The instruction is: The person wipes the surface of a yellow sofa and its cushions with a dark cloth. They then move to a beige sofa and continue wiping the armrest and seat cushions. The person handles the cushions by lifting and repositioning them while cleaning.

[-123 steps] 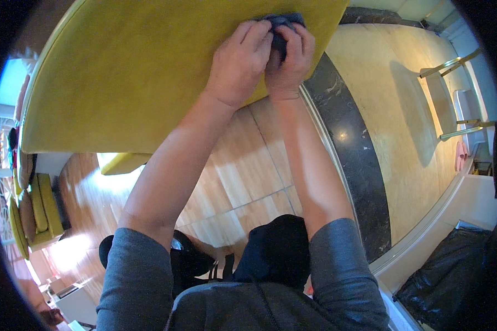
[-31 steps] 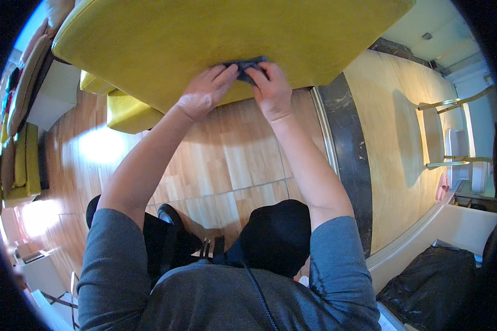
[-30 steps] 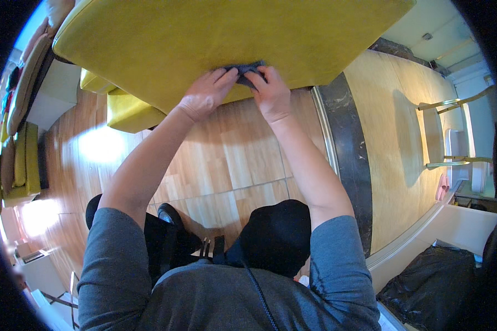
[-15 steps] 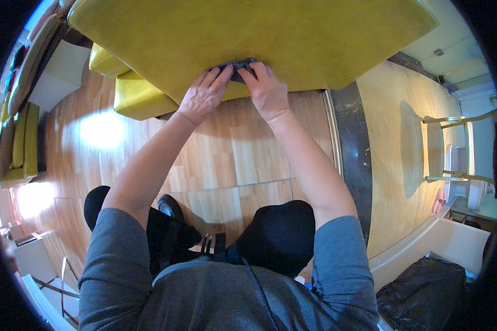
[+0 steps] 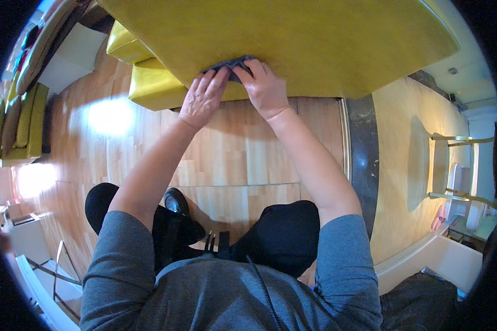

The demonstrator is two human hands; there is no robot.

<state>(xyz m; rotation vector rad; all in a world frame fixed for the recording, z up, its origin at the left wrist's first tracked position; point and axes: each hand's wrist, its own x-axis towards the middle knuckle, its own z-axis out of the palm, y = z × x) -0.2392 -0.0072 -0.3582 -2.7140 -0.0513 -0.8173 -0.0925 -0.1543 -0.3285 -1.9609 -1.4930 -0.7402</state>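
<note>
Both my arms reach forward to a large yellow-green upholstered piece of furniture (image 5: 326,49) with a smooth, leather-like surface. Bunched against it near its lower edge is a dark grey-blue cloth (image 5: 234,64). My left hand (image 5: 205,98) presses the left part of the cloth with its fingers bent over it. From the other side, my right hand (image 5: 265,88) grips the cloth, thumb and fingers closed round its folds. The two hands are almost touching. Part of the cloth is hidden under the fingers.
Smaller yellow cushioned blocks (image 5: 156,85) adjoin the furniture at left. Below lies a wood-plank floor (image 5: 226,157), crossed at right by a dark stone strip (image 5: 363,160). A gold-legged chair (image 5: 442,165) stands far right; a black bag (image 5: 425,303) is at lower right.
My view has turned slightly, shifting the furniture and floor to the right in the picture. Both hands stay on the cloth, which now shows a little more to the left.
</note>
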